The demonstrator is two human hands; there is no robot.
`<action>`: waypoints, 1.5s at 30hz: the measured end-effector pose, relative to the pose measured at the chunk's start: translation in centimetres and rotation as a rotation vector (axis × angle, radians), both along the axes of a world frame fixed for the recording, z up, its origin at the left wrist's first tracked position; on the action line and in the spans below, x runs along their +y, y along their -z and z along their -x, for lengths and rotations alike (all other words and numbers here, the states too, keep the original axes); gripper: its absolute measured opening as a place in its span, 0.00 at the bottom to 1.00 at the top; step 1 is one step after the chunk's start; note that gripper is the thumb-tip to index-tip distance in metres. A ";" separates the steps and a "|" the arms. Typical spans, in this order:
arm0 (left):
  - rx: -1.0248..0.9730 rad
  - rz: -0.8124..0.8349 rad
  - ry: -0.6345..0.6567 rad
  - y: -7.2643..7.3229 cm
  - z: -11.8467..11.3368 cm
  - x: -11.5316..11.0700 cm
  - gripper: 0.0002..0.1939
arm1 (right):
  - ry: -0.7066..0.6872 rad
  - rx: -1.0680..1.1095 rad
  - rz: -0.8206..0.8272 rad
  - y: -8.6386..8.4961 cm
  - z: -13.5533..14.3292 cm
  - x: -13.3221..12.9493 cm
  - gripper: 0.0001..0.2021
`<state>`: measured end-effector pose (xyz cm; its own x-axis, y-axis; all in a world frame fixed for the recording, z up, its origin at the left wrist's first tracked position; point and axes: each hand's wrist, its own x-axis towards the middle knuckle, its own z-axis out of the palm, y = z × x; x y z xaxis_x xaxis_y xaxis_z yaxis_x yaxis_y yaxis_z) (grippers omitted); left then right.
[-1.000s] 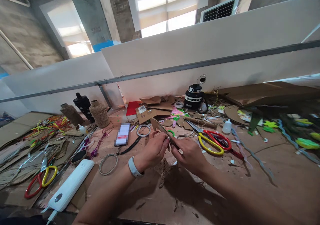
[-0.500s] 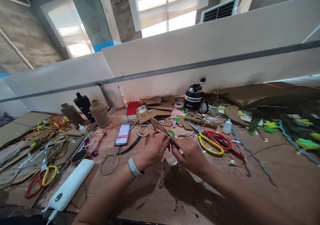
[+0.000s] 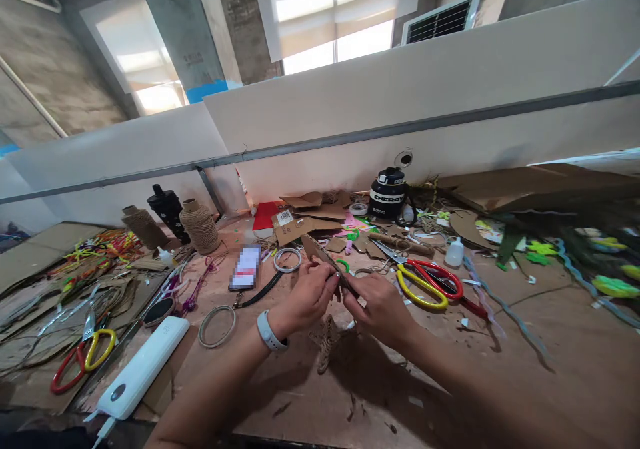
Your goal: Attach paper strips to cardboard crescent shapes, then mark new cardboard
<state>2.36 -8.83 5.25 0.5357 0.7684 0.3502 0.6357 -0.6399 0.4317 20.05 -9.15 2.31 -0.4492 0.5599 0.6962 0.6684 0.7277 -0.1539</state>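
Note:
A brown cardboard piece is held tilted over the table between both hands. My left hand, with a pale band on the wrist, has its fingers closed on the piece's near left side. From the right, my right hand pinches the same piece, its fingertips close to the left ones. Below the hands lies a twine-wrapped star shape. Fingers hide the piece's lower part.
Red and yellow scissors lie right of the hands, near a small white bottle. On the left are a phone, a ring, a white power bank, twine spools and more scissors. A black bottle stands behind.
The cardboard piece has turned slightly between the fingers. Both hands stay in nearly the same place with their grip kept.

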 end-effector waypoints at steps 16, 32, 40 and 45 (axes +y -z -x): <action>0.007 0.019 0.028 0.3 -0.1 0.1 0.12 | -0.018 0.038 0.012 -0.4 0.0 0.0 0.14; 0.148 0.087 0.001 1.9 -1.5 1.4 0.15 | 0.048 -0.004 -0.104 1.8 -0.8 2.1 0.19; 0.183 -0.029 -0.001 2.6 -1.2 1.5 0.14 | 0.039 -0.040 -0.151 2.1 -0.8 2.5 0.20; 0.216 -0.071 -0.034 3.3 -0.8 1.3 0.15 | 0.059 -0.068 -0.170 2.3 -0.2 1.9 0.21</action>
